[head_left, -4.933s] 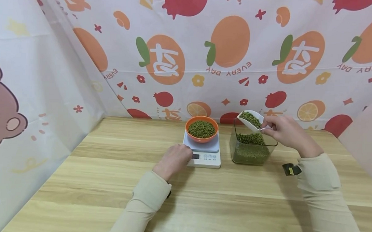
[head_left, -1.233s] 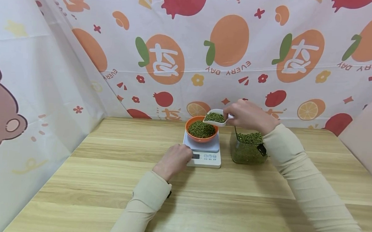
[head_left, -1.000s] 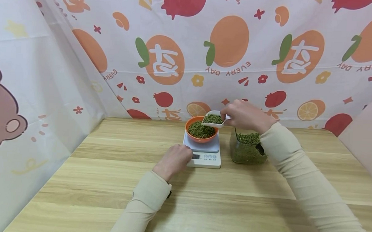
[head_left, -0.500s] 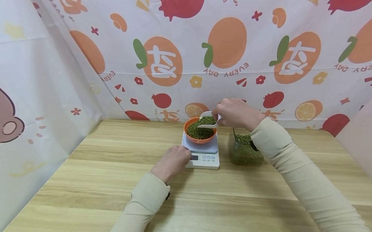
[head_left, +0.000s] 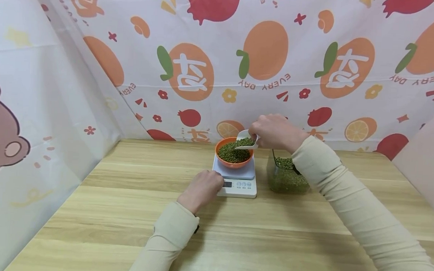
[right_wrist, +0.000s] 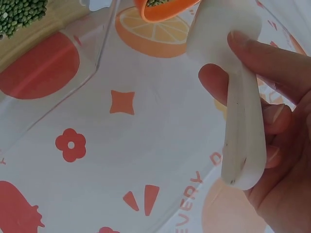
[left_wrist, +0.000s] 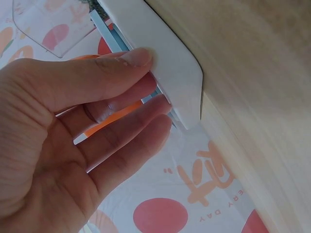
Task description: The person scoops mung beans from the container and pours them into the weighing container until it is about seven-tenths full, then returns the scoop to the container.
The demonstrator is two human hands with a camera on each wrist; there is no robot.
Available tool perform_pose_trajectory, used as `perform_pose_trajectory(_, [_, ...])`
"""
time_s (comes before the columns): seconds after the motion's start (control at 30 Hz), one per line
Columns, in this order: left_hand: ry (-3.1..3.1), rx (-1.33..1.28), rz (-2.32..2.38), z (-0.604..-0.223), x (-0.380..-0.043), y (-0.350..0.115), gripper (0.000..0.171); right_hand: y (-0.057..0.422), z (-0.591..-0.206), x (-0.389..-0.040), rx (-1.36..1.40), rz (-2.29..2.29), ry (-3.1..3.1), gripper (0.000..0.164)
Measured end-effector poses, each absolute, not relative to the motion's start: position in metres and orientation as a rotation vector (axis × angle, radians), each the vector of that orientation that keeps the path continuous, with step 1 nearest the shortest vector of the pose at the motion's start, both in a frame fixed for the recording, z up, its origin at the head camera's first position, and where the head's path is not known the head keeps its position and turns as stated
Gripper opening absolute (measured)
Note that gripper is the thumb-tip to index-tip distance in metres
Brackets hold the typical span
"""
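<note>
My right hand grips the handle of a white scoop, its mouth low over an orange bowl of green mung beans. The scoop tilts toward the bowl, with beans at its lip meeting the heap. In the right wrist view, thumb and fingers wrap the scoop handle. The bowl sits on a white kitchen scale. At the scale's front left corner is my left hand; in the left wrist view its thumb and bent fingers hold the scale's edge.
A clear rectangular container with more mung beans stands right of the scale, partly hidden by my right forearm. The wooden table stretches out in front and to the left. A fruit-printed cloth hangs behind its far edge.
My right hand has carried the loaded scoop left from the container to the bowl and tipped it; fewer beans are in the scoop now. My left hand has stayed at the scale.
</note>
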State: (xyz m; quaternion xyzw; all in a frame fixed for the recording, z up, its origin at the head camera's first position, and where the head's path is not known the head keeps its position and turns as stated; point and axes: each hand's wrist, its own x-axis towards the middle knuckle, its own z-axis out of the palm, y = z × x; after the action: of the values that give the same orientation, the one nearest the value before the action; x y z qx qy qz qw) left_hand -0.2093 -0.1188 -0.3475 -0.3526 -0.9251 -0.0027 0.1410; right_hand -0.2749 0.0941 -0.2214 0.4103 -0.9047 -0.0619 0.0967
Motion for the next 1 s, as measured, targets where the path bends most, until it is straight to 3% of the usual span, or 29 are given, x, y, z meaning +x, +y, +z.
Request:
perform_pose_trajectory(0.5, [-2.709,-1.014,0.010,-0.3470,-0.2098,-0.1186,0.021,0.0940,-0.2193,-0.2755,1.200,-0.309,-2.606,0.012])
perform_pose_trajectory(1.0, [-2.707,-1.011,0.033,-0.3462,-0.2090,-0.1187,0.015,0.0908,-0.2190,-0.2752,1.182,-0.393,-2.632,0.006])
